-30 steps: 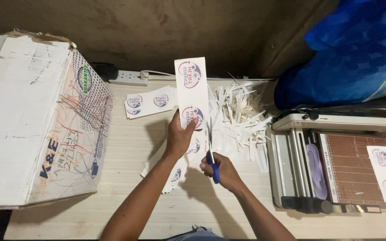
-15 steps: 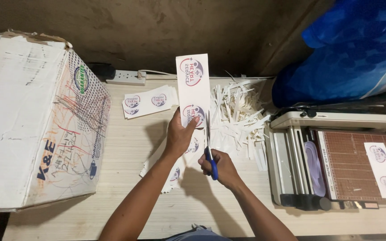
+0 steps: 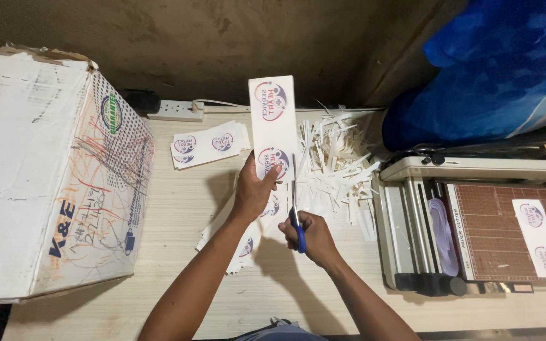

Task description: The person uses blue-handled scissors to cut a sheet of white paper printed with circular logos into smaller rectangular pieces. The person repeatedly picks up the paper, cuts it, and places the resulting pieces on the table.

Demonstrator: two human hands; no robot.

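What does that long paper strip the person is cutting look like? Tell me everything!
The strip is long, narrow, white paper with round red-and-blue logos printed down it. It stands nearly upright above the wooden table, leaning a little away. The left hand pinches its lower part, thumb across one logo. The right hand holds blue-handled scissors whose blades run up along the strip's right edge. Its top end is free and flat, not curled.

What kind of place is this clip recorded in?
Probably a small print or label-finishing workbench: a paper cutter on the wooden table, a heap of paper offcuts, and the right hand running scissors along a printed label strip.
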